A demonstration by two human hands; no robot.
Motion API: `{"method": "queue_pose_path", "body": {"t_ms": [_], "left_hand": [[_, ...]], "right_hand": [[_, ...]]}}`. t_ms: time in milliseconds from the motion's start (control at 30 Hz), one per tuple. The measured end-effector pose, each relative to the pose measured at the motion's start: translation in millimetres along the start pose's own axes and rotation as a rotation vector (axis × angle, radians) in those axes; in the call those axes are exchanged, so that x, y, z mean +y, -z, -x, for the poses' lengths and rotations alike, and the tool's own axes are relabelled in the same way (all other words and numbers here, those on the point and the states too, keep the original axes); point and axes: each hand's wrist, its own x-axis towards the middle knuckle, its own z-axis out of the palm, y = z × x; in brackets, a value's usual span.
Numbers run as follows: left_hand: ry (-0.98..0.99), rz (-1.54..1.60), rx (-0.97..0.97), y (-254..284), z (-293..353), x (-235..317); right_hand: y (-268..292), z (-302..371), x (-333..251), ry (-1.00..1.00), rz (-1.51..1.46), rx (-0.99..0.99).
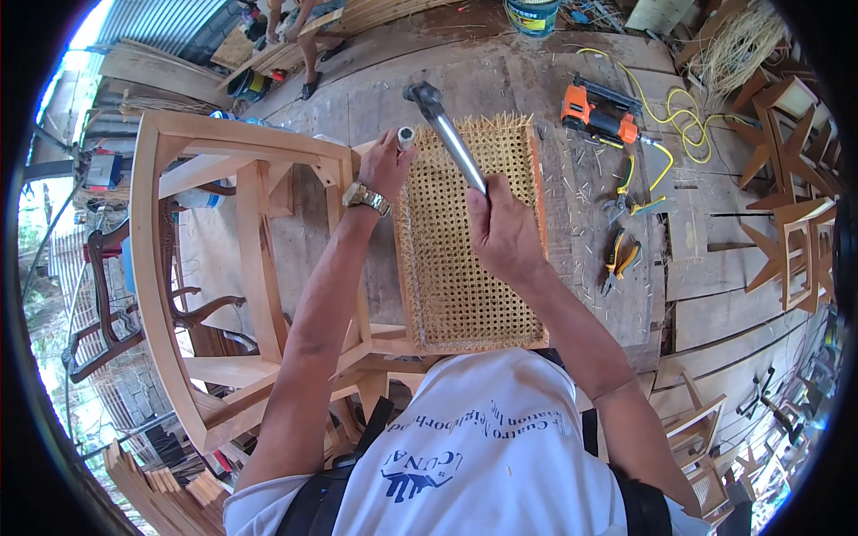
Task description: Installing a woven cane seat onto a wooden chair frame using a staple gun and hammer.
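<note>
A cane webbing panel [469,268] in a wooden frame lies before me, with frayed cane ends along its far edge. My right hand [509,232] is closed round the handle of a hammer [451,138], whose dark head points away from me above the panel. At the panel's far left corner, my left hand [384,170] grips a short tool with a round metal end [405,135]; its lower part is hidden by the fingers. A watch [367,198] is on my left wrist.
A bare wooden chair frame [255,259] stands at the left. To the right lie an orange nail gun [594,116] with a yellow hose [693,125], cutters [617,205] and pliers [619,261]. Cane scraps litter the table [581,295]. Another person's leg [310,62] shows far off.
</note>
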Motion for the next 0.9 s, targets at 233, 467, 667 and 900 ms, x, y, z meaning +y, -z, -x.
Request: {"method": "queue_pose_path", "body": {"t_ms": [233,467,667,900], "left_hand": [[0.136,0.143,0.179,0,7,-30],[0.160,0.542,0.572,49,29,-54],[0.112,0.461,0.311,25,22,-18],[0.116,0.206,0.211,7,20,-22]], "right_hand": [[8,1,20,-0.152,0.144,-0.173],[71,89,49,-0.253,0.068,-0.009],[62,98,49,-0.278,0.061,-0.039],[54,101,40,-0.205,0.023,-0.103]]}}
